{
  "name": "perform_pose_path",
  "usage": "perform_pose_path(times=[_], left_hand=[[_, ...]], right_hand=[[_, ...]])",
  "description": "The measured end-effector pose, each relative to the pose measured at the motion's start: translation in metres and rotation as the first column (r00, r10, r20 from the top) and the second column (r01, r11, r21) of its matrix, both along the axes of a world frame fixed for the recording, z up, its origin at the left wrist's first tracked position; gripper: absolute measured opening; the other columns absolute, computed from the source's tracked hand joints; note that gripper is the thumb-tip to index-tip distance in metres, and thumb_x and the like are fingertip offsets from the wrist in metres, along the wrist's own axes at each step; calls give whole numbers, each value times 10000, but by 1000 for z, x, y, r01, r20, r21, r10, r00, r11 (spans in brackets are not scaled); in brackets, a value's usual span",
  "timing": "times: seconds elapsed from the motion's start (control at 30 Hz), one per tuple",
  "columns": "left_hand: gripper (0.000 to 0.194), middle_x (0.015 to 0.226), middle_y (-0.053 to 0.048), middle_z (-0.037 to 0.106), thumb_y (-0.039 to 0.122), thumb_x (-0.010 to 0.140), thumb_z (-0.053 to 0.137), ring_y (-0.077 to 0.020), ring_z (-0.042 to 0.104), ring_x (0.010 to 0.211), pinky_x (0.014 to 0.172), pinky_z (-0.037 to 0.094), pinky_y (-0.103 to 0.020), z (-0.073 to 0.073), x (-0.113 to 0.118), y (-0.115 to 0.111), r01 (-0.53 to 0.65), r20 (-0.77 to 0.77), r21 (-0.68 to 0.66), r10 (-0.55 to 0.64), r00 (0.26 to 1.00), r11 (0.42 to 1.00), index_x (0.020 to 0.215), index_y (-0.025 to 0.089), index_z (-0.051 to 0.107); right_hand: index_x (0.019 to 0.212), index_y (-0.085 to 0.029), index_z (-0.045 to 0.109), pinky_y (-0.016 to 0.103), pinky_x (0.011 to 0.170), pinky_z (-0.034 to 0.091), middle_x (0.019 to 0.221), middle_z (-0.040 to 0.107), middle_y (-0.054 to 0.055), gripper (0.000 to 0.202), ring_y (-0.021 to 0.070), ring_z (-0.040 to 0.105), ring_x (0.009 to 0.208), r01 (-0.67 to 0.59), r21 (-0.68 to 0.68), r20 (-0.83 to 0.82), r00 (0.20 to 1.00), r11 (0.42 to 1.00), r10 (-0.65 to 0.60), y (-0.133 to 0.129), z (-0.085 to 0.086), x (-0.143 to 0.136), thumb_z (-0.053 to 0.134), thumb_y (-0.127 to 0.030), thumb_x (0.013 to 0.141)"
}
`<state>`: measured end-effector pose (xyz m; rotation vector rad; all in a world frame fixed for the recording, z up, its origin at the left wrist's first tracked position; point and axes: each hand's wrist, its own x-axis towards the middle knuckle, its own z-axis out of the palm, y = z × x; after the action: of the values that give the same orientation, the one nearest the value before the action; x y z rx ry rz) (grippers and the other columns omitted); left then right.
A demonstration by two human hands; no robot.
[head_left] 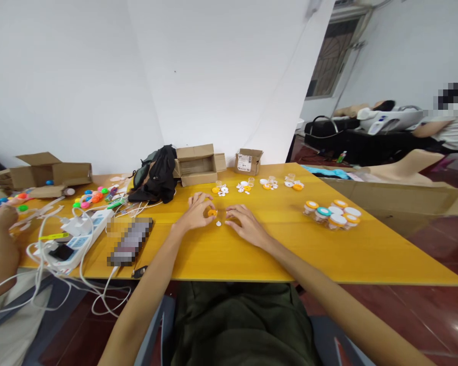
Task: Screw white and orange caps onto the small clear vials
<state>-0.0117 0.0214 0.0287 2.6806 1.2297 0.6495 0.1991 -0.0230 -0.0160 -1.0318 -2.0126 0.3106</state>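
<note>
My left hand (195,212) holds an orange ring-shaped lid (212,213) between thumb and fingers, just above the table. Facing it, my right hand (247,226) has thumb and fingertips drawn together in a pinch; a speck of white shows at the tips, too small to name. Between the two hands a small white plastic piece (219,223) lies on the wooden table (229,259). Beyond them sit small groups of parts: clear cups (251,181), orange lids (298,187) and white discs (263,182).
Several lidded clear jars (322,214) stand together at the right. Cardboard boxes (198,165) and a black backpack (156,175) line the back. To my left are a phone (132,241), a power strip (86,239) with tangled cables, and another person's arm (0,249).
</note>
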Motion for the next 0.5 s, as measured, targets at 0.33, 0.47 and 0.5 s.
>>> perform_pose_path(times=[0.33, 0.47, 0.5], left_hand=[[163, 1135, -57, 601, 235, 801, 663, -253, 475, 1112, 987, 379, -434, 6, 22, -20, 203, 133, 48, -208, 969, 978, 962, 240, 640], [174, 1092, -59, 609, 249, 808, 668, -253, 486, 1076, 966, 391, -432, 1, 27, -19, 237, 129, 43, -240, 962, 971, 980, 239, 645], [181, 1093, -60, 608, 252, 811, 666, -253, 484, 1074, 963, 392, -432, 0, 27, -19, 243, 125, 36, -245, 961, 969, 990, 237, 644]], right_hand=[[885, -193, 698, 275, 609, 503, 794, 732, 50, 428, 164, 659, 672, -261, -486, -536, 843, 834, -48, -9, 11, 3, 676, -598, 747], [786, -187, 701, 239, 539, 472, 670, 706, 34, 450, 135, 634, 574, -310, -584, -572, 813, 750, -110, -13, 14, 1, 746, -614, 650], [771, -186, 697, 236, 528, 469, 666, 708, 36, 447, 132, 631, 563, -302, -594, -573, 810, 745, -129, -13, 14, 1, 756, -608, 636]])
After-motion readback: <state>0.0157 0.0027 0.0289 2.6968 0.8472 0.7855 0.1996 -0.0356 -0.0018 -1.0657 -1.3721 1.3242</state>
